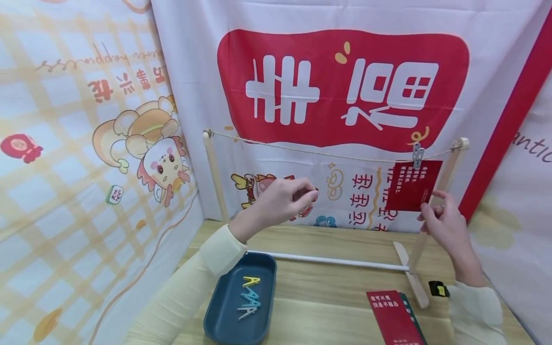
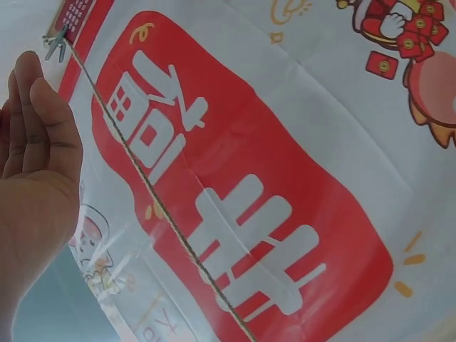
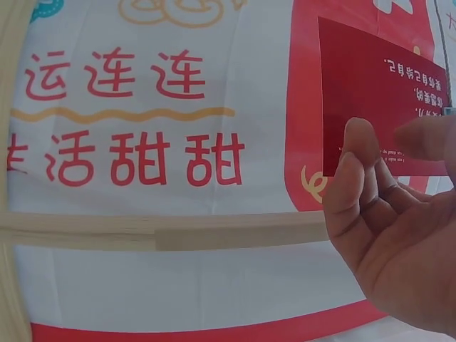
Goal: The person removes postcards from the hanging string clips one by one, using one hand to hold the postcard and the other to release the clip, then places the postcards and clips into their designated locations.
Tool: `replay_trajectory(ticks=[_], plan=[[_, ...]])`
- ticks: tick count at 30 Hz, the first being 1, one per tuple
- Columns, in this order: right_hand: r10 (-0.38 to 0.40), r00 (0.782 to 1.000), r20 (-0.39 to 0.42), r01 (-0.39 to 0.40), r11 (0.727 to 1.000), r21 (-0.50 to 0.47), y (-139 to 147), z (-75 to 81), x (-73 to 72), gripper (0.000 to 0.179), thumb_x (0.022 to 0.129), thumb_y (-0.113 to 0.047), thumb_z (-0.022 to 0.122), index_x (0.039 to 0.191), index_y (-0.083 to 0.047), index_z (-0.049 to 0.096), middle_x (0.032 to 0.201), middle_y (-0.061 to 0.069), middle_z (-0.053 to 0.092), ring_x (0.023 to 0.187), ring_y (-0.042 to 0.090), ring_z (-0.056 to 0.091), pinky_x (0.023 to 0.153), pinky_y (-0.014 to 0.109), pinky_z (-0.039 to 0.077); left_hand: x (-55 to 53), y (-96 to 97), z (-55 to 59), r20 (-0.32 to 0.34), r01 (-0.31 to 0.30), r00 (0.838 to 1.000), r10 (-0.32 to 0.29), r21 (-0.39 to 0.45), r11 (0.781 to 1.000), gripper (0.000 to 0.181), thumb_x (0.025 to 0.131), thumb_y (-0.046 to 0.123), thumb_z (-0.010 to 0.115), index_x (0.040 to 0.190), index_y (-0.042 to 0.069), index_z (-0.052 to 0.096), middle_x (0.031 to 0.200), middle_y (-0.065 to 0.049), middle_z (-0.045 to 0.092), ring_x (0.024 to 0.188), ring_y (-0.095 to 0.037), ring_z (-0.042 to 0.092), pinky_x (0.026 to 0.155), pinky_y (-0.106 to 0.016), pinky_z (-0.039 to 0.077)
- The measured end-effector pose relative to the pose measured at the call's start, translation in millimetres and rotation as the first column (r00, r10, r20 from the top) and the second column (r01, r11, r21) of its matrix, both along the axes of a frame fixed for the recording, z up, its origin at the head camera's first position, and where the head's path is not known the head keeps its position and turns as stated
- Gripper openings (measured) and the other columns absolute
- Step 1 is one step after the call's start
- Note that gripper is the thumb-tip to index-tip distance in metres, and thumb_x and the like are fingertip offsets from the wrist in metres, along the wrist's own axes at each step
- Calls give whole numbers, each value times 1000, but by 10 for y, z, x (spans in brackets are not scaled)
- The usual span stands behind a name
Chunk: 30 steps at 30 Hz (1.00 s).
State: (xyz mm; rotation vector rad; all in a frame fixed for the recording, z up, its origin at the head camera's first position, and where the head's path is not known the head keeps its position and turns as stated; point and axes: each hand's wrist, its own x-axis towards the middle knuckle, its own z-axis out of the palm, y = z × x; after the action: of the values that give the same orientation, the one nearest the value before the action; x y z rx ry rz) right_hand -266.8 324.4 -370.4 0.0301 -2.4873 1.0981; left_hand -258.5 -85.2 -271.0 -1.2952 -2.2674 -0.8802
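Note:
A red card point(image 1: 407, 194) with white writing hangs from a thin rope point(image 1: 302, 149), held by a grey clothespin point(image 1: 417, 156). My right hand point(image 1: 448, 227) is beside the card's lower right corner, its fingers bent. In the right wrist view, the thumb and fingertips point(image 3: 360, 135) stand apart in front of the card point(image 3: 356, 92); contact with it is hard to tell. Left of the card and below the rope, my left hand point(image 1: 286, 199) hovers with loosely bent fingers and nothing in them. The left wrist view shows its palm point(image 2: 43, 164) near the rope.
The rope runs between two wooden posts point(image 1: 216, 177), joined low down by a white rod point(image 1: 327, 260). A dark blue tray point(image 1: 215, 311) holds several clothespins point(image 1: 251, 281). Red and green cards point(image 1: 390, 316) lie at the front right, near a small black-and-yellow object point(image 1: 438, 288). Printed cloth hangs behind.

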Motion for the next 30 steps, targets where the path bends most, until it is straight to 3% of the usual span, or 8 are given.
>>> replay_trajectory(ticks=[5, 8, 10, 13, 16, 20, 24, 30], plan=[[-14, 999, 32, 16, 998, -58, -25, 10, -42, 69, 102, -46, 41, 154, -8, 17, 83, 6, 68, 64, 26, 67, 55, 27, 55, -40, 161, 118, 2, 19, 1000, -19, -11, 1000, 14, 95, 22, 65, 103, 11, 65, 84, 3, 68, 68, -3, 58, 65, -15, 53], [52, 997, 57, -41, 983, -178, -4, -1, -76, 70, 102, -46, 43, 155, -11, 14, 81, -2, 68, 63, 22, 67, 57, 27, 56, -77, 275, 191, -7, 10, 1000, -11, -19, 1000, 16, 95, 21, 65, 106, 9, 65, 90, 0, 70, 74, -4, 61, 69, -13, 53], [117, 992, 52, -96, 948, -304, 19, -16, -99, 70, 102, -43, 46, 155, -12, 15, 78, -7, 68, 60, 18, 66, 56, 27, 57, -110, 367, 231, 5, 2, 1000, -2, -13, 1000, 17, 95, 21, 65, 106, 9, 64, 95, -2, 70, 78, -4, 62, 71, -12, 53], [202, 979, 12, -173, 867, -467, 41, -36, -124, 67, 101, -36, 50, 154, -12, 16, 76, -7, 69, 56, 15, 64, 53, 26, 56, -159, 522, 273, 43, -9, 999, 8, 10, 1000, 18, 95, 22, 64, 107, 9, 64, 98, -2, 70, 80, -5, 63, 73, -12, 52], [223, 975, -21, -203, 838, -506, 46, -29, -135, 65, 101, -33, 52, 153, -13, 19, 77, -6, 70, 55, 15, 63, 52, 25, 54, -221, 695, 304, 43, -6, 999, 5, 23, 1000, 17, 96, 21, 63, 108, 9, 63, 99, -2, 69, 81, -6, 63, 73, -11, 52], [192, 981, -8, -174, 871, -460, 51, 3, -121, 64, 101, -36, 50, 154, -16, 19, 81, -9, 70, 58, 15, 64, 54, 23, 54, -289, 915, 349, 12, -9, 1000, 9, 25, 1000, 18, 96, 20, 62, 110, 9, 63, 104, -2, 68, 85, -6, 64, 76, -9, 50], [172, 985, 20, -145, 885, -443, 7, -35, -105, 65, 102, -39, 48, 155, -13, 19, 80, -9, 70, 59, 15, 64, 56, 23, 55, -308, 1073, 363, 39, -61, 997, 59, 50, 997, 22, 95, 21, 63, 115, 12, 59, 112, 0, 67, 90, -4, 65, 76, -7, 50], [144, 990, 14, -120, 875, -469, -52, -71, -140, 44, 102, -42, 46, 135, -15, 39, 76, -5, 68, 56, 14, 63, 54, 26, 55, -344, 1396, 425, 98, -104, 990, 97, 74, 992, 27, 97, 23, 60, 122, 14, 53, 121, 1, 64, 99, -1, 63, 75, -5, 49]])
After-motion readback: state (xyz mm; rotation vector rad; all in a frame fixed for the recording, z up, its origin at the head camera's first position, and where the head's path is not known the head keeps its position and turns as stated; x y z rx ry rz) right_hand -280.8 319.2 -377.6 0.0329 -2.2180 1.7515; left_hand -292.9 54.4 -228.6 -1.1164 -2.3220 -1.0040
